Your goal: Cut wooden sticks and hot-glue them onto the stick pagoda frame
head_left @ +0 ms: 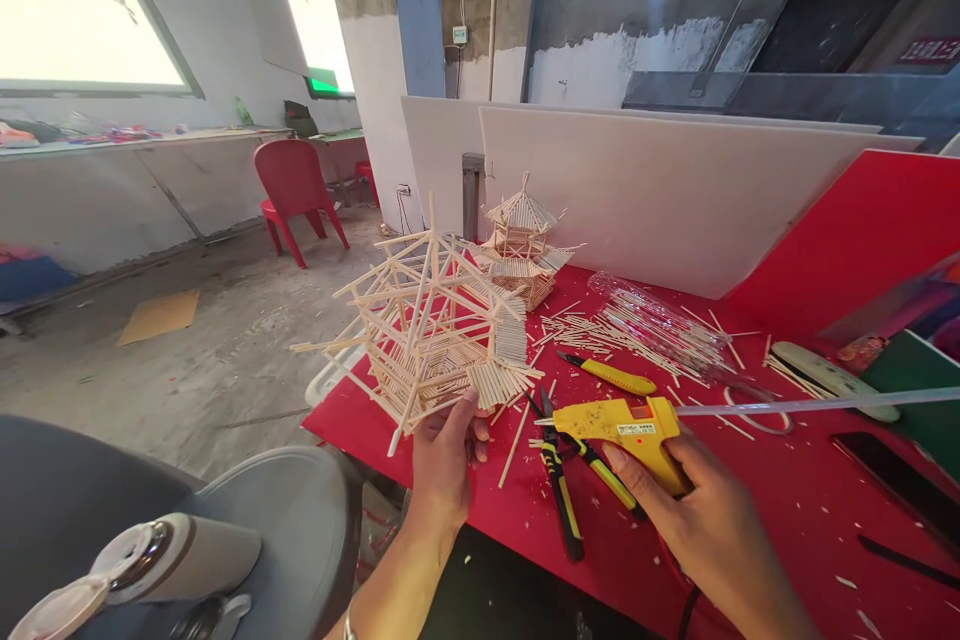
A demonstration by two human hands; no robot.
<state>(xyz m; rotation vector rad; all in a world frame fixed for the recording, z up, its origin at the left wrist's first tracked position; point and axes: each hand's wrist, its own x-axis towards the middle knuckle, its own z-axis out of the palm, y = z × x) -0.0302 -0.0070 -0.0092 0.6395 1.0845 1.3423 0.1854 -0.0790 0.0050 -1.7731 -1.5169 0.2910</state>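
A half-roofed pavilion model of thin wooden sticks (427,320) stands at the table's left front edge. My left hand (446,445) is closed at its lower right corner, thumb on top of a panel of short sticks (499,384) and fingers curled beneath. My right hand (694,500) grips a yellow hot glue gun (645,430), whose nozzle points left toward the model. A long clear glue stick (810,404) runs out of the gun's back. Below the nozzle lie pliers with black and yellow handles (559,495). Just beyond the gun rests a yellow utility knife (615,376).
A finished stick pagoda (525,240) stands behind the model. Loose sticks (637,330) and a plastic bag lie on the red table (757,520). A phone (900,490) is at the right. Left of the table, a grey stool (300,510) bears a white bottle (217,545).
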